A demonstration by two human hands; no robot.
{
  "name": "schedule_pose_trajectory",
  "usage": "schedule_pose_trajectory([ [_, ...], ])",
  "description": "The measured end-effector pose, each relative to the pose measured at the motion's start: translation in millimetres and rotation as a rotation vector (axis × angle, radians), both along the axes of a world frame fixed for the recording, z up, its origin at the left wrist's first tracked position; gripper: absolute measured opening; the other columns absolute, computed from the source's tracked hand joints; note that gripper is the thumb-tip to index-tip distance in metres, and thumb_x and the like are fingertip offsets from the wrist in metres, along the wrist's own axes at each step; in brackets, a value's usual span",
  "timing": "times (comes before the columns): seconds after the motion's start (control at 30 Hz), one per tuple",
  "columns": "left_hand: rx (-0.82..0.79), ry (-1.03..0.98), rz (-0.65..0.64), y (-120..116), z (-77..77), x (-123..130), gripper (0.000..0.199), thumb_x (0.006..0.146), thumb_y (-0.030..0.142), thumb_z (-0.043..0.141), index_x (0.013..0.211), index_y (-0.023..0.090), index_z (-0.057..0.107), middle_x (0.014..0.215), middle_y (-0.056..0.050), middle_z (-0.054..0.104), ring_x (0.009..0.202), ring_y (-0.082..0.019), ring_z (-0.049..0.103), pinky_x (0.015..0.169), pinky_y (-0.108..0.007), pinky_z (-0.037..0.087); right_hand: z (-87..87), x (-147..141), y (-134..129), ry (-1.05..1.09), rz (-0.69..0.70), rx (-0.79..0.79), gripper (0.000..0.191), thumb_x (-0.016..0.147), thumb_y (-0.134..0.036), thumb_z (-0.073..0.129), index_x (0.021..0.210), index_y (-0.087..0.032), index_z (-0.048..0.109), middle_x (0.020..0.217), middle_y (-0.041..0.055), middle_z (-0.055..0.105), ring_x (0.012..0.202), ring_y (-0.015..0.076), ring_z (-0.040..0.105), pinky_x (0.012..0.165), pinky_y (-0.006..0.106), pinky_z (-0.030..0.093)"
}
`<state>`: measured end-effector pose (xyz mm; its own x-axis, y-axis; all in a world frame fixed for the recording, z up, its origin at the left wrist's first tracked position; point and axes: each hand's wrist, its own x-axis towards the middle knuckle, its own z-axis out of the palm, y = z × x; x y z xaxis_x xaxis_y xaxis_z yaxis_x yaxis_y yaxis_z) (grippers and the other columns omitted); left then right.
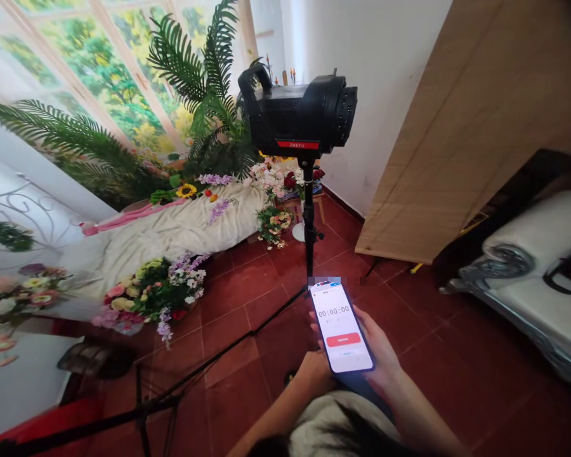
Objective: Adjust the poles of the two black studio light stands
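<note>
A phone (pixel 342 330) with a lit white screen, showing 00:00:00 and a red button, lies tilted in my right hand (pixel 380 349), whose thumb runs along its right edge. Fingertips show at the phone's upper left edge. My left hand (pixel 315 371) is just left of and below the phone; its fingers are hidden behind or beneath it, so what they hold cannot be made out. Beyond the phone stands a black studio light (pixel 299 114) with a red label, mounted on a black stand (pixel 308 222).
Stand legs (pixel 228 346) stretch across the red tiled floor (pixel 228 400) to the lower left. A cloth-covered bench (pixel 185 228) with flowers (pixel 147 289) is at the left. A wooden blind (pixel 423 158) and a wrapped white sofa (pixel 542 279) are at the right.
</note>
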<state>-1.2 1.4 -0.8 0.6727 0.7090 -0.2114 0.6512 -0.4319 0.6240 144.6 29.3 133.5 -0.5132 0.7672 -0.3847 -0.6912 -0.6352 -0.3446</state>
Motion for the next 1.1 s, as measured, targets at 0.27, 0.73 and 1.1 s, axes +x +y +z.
schedule_pose_trajectory([
  [0.27, 0.000, 0.054, 0.039, 7, -5.9, -7, 0.061, 0.077, 0.036, 0.045, 0.136, 0.040, 0.032, 0.131, -0.001, 0.054, 0.115, -0.030, 0.053, 0.086, -0.044, 0.052, 5.8, -6, 9, -0.003, 0.014, -0.009, 0.053, 0.091, -0.041, 0.038, 0.139, -0.018, 0.036, 0.126, 0.0157, 0.056, 0.107, 0.0274, 0.060, 0.091, 0.050, 0.045],
  [0.73, 0.039, 0.067, 0.059, 9, -7.3, -15, 0.053, 0.076, 0.033, 0.049, 0.130, 0.034, 0.045, 0.117, -0.007, 0.063, 0.098, -0.031, 0.060, 0.076, -0.040, 0.052, 4.0, -15, 10, 0.007, -0.002, -0.005, 0.054, 0.091, -0.042, 0.039, 0.139, -0.018, 0.035, 0.126, 0.0159, 0.056, 0.108, 0.0277, 0.059, 0.092, 0.051, 0.044],
  [1.1, 0.061, 0.112, 0.102, 7, -4.8, -18, 0.063, 0.069, 0.030, 0.052, 0.131, 0.039, 0.040, 0.114, -0.004, 0.064, 0.095, -0.029, 0.061, 0.070, -0.039, 0.053, 4.5, -18, 9, -0.004, 0.011, -0.023, 0.054, 0.090, -0.041, 0.039, 0.139, -0.018, 0.036, 0.125, 0.0156, 0.056, 0.107, 0.0277, 0.060, 0.090, 0.050, 0.045],
])
